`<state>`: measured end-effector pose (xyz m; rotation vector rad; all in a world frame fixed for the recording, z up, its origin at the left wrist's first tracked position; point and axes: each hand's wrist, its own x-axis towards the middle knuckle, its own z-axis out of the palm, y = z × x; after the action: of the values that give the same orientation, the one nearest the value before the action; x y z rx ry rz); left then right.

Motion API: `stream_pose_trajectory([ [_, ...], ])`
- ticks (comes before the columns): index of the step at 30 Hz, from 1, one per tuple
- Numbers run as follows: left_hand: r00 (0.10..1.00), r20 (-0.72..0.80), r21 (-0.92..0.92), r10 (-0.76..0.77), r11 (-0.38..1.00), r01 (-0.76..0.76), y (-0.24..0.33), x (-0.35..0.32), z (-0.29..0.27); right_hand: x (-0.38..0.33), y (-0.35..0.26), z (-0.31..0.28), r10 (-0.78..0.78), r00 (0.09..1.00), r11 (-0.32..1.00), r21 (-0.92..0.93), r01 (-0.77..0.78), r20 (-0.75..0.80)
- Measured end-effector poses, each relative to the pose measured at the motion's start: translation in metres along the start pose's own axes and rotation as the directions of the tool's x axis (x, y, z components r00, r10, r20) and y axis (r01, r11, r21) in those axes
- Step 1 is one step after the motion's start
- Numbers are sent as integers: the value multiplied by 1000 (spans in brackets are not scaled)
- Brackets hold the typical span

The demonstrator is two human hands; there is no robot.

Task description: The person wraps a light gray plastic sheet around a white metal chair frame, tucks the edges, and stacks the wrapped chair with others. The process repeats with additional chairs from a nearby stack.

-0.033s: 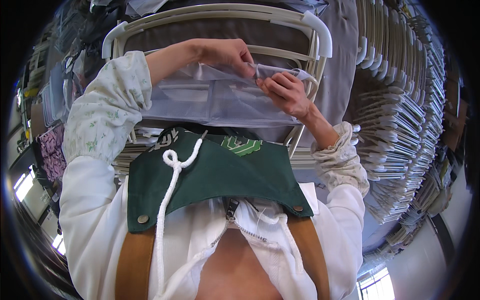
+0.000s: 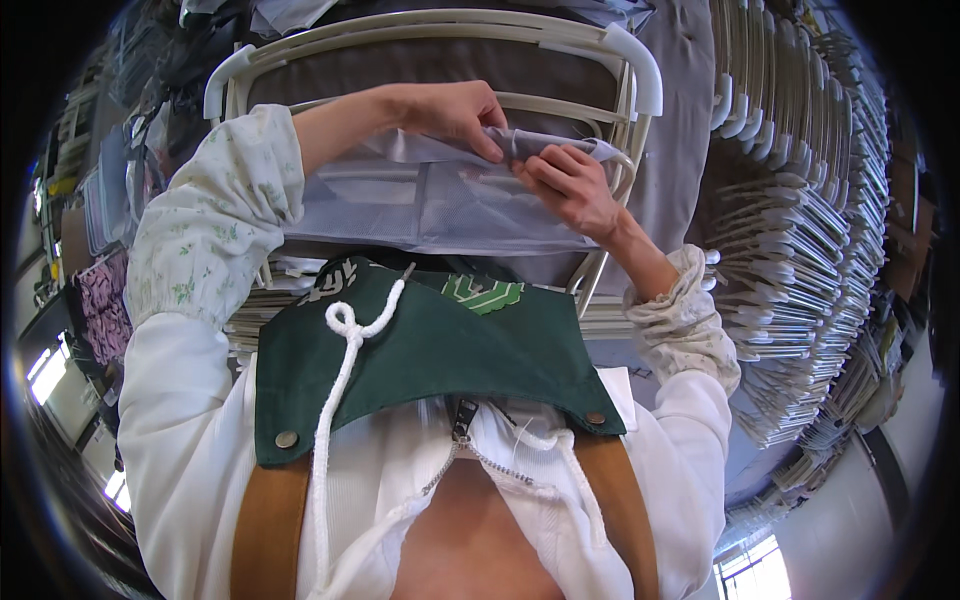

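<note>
A translucent pale grey mesh cloth [image 2: 365,200] with a solid grey hem lies stretched across a cream tubular metal frame [image 2: 420,20]. My left hand [image 2: 455,112] reaches in over the frame, its fingers curled and its thumb and forefinger at the hem. Just to its right, my right hand [image 2: 572,185] is closed, pinching the same hem near the frame's right side. A small folded end of the cloth sticks up past the right fingers. Under the hands, part of the frame is hidden by the cloth.
Many similar cream tubular frames [image 2: 780,90] with white corner caps stand packed together at the right. Dark grey padding [image 2: 675,180] lies beneath the work. More frames [image 2: 260,325] are stacked near my apron, and cloths and bags crowd the left side.
My left fingers have shifted slightly down and left along the hem, widening the small gap to my right fingertips. The right hand and frame barely differ.
</note>
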<state>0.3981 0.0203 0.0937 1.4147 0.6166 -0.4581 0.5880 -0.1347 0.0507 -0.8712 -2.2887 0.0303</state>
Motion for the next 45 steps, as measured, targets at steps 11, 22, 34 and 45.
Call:
stream_pose_trajectory([
  [11,997,-38,282,65,958,-52,2,-7,2,-50,132,-36,79,502,-268,503,-821,861],
  [22,809,117,802,576,426,-419,1,23,153,-78,40,-93,769,563,415,434,-800,302],
  [34,982,105,105,-155,984,144,77,115,47,-105,-23,-82,488,872,873,-3,-489,-50],
  [45,969,183,491,166,839,-236,69,106,45,-101,-8,-34,822,366,22,617,-786,437],
])
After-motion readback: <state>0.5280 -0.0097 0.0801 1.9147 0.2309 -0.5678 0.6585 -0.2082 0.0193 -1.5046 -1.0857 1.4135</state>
